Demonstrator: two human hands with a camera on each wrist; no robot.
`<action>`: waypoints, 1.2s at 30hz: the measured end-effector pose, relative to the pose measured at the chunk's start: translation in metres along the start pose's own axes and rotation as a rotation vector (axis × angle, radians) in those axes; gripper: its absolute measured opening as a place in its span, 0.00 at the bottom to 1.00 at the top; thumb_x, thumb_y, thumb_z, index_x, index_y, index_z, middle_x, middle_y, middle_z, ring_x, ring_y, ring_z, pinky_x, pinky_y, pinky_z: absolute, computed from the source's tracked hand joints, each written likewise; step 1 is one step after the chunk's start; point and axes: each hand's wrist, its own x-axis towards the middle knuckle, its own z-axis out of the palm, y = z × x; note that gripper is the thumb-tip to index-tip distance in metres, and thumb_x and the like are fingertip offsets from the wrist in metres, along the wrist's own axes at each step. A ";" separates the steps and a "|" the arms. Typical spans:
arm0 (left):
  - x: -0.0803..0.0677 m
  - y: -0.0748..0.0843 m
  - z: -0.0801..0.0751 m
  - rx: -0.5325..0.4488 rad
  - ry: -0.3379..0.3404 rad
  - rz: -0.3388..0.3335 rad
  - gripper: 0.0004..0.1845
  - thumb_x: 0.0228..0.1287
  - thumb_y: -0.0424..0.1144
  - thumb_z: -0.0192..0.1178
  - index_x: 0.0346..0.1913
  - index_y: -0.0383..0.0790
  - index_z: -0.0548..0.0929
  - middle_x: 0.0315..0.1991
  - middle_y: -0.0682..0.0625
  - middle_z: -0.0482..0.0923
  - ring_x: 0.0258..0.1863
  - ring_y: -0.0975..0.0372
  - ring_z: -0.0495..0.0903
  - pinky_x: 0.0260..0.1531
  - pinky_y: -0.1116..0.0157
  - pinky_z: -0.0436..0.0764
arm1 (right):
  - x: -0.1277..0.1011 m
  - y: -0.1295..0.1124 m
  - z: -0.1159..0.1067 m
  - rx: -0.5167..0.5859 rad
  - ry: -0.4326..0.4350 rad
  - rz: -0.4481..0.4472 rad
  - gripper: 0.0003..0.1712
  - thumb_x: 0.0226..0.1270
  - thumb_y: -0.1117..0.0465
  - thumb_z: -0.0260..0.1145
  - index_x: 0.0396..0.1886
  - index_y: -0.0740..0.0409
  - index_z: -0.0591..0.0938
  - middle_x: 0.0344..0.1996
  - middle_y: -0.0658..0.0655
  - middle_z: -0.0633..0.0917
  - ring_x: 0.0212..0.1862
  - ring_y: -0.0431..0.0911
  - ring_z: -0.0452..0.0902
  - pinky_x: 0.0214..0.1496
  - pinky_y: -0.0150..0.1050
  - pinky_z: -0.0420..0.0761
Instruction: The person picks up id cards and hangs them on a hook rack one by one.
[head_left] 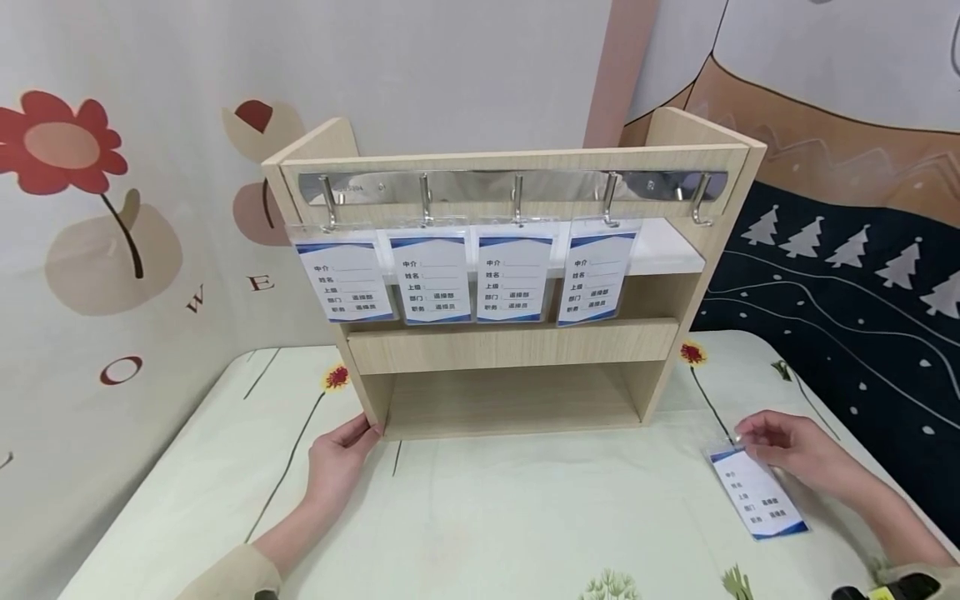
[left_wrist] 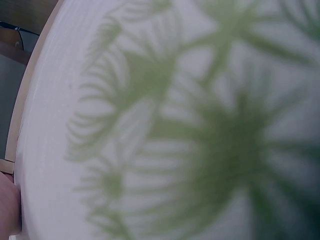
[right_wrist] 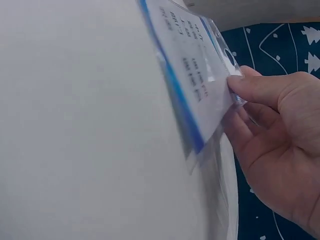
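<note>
In the head view, my left hand [head_left: 339, 462] grips the lower front left corner of a small wooden shelf [head_left: 517, 342]; in the left wrist view only part of that hand [left_wrist: 9, 207] shows at the edge. To the right of the shelf, my right hand [head_left: 798, 446] pinches the top of a clear-sleeved badge card [head_left: 757, 492] with blue edges and printed text. In the right wrist view, thumb and fingers hold that same card [right_wrist: 195, 75] tilted by its slotted end. Along the shelf's top, a metal hook rail [head_left: 517, 186] carries several similar cards [head_left: 435, 279].
The rightmost hook [head_left: 701, 200] has no card on it. A white panel [head_left: 663, 250] lies behind the hanging cards. The shelf stands on a flower-printed tablecloth [head_left: 525, 517]. Printed curtains [head_left: 480, 75] hang behind, with a dark tree-patterned one [head_left: 840, 292] at the right.
</note>
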 end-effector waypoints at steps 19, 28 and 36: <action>0.000 0.000 0.000 0.000 -0.003 -0.003 0.21 0.74 0.31 0.61 0.66 0.27 0.77 0.60 0.34 0.79 0.50 0.67 0.82 0.44 0.78 0.80 | 0.002 -0.012 -0.003 -0.020 0.310 -0.042 0.18 0.73 0.66 0.68 0.59 0.67 0.83 0.47 0.61 0.86 0.39 0.25 0.73 0.38 0.18 0.75; 0.000 -0.001 -0.001 0.003 -0.002 -0.001 0.21 0.74 0.31 0.61 0.66 0.28 0.77 0.60 0.35 0.79 0.49 0.70 0.82 0.44 0.78 0.80 | 0.005 -0.023 -0.007 0.066 0.314 -0.066 0.20 0.73 0.63 0.69 0.60 0.69 0.81 0.44 0.27 0.82 0.44 0.20 0.72 0.42 0.16 0.75; 0.001 -0.002 0.000 0.004 -0.001 -0.007 0.21 0.73 0.31 0.62 0.66 0.28 0.78 0.60 0.35 0.80 0.53 0.62 0.83 0.43 0.78 0.80 | 0.004 -0.044 -0.012 0.128 0.341 -0.096 0.18 0.72 0.65 0.70 0.59 0.65 0.83 0.44 0.25 0.82 0.42 0.22 0.77 0.41 0.18 0.77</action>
